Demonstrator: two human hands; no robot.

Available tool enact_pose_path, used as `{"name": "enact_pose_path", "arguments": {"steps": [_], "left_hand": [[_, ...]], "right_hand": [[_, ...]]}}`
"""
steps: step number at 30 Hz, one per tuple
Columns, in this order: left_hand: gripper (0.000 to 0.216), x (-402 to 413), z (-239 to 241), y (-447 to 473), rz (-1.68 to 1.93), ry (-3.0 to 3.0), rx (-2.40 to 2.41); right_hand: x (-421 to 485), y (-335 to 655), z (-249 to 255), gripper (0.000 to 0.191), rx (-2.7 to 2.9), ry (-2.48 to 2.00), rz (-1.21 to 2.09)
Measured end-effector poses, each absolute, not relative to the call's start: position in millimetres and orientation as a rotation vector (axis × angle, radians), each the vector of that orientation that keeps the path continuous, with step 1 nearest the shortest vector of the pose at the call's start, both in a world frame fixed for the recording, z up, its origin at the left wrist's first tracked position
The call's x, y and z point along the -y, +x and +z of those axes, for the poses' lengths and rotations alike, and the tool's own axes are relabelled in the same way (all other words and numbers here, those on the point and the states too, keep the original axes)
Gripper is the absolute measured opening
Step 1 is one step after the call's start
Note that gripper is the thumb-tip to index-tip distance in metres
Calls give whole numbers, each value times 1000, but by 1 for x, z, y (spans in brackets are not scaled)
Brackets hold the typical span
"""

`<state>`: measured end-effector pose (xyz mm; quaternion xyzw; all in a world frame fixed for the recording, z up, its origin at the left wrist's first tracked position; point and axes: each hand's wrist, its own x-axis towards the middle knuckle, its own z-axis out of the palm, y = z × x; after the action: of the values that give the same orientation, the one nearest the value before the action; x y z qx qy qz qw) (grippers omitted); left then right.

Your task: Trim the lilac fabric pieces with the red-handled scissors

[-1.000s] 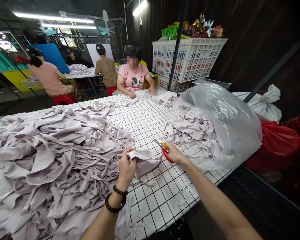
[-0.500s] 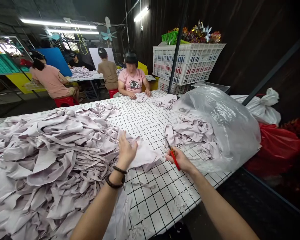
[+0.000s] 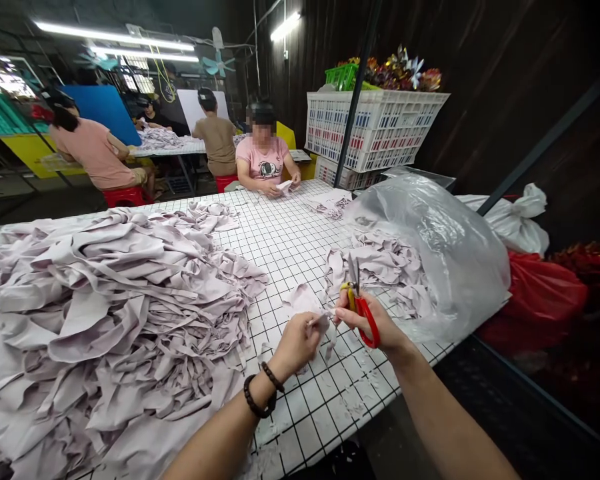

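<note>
My left hand (image 3: pixel 299 343) pinches a pale pinkish fabric piece (image 3: pixel 303 300) just above the gridded table (image 3: pixel 310 413). Close by on its right, my right hand (image 3: pixel 373 320) is closed around scissors (image 3: pixel 364 312) with red and yellow handles, their blades pointing up and away from me. The fingertips of that hand meet the edge of the same fabric; whether they grip it I cannot tell. A large heap of similar fabric (image 3: pixel 130 300) covers the left side of the table. More pieces (image 3: pixel 390 260) lie at the mouth of a clear plastic bag (image 3: pixel 455 247) on the right.
Across the table a co-worker (image 3: pixel 264 160) handles fabric beside a small stack of pieces (image 3: pixel 330 202). White crates (image 3: pixel 370 127) stand behind the bag, near a dark metal post (image 3: pixel 353 100). Small scraps (image 3: pixel 350 400) lie along the near edge. A red bag (image 3: pixel 545 300) sits off to the right.
My left hand has moved right and toward me, away from the heap, bringing a fabric piece close to my right hand. The scissors have turned upward in my right hand.
</note>
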<state>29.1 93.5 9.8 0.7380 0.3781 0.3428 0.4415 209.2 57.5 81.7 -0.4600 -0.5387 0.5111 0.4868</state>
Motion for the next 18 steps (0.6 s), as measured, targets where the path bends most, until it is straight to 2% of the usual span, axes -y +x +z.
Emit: {"name": "enact_pose_path", "arguments": {"steps": [3, 6, 12, 16, 18], "left_hand": [[19, -121, 19, 9, 829, 1773, -947], [16, -165, 47, -12, 906, 1768, -974], [7, -224, 101, 8, 818, 1928, -946], [9, -186, 78, 33, 764, 1929, -1020], [30, -148, 54, 30, 668, 1871, -1061]], "right_hand": [[-59, 214, 92, 20, 1215, -1011, 1194], [-56, 217, 95, 17, 1178, -1000, 1214], [-36, 198, 68, 20, 1142, -1153, 1356], [-23, 184, 37, 25, 946, -1190, 1424], [-16, 178, 24, 27, 825, -1209, 1438]]}}
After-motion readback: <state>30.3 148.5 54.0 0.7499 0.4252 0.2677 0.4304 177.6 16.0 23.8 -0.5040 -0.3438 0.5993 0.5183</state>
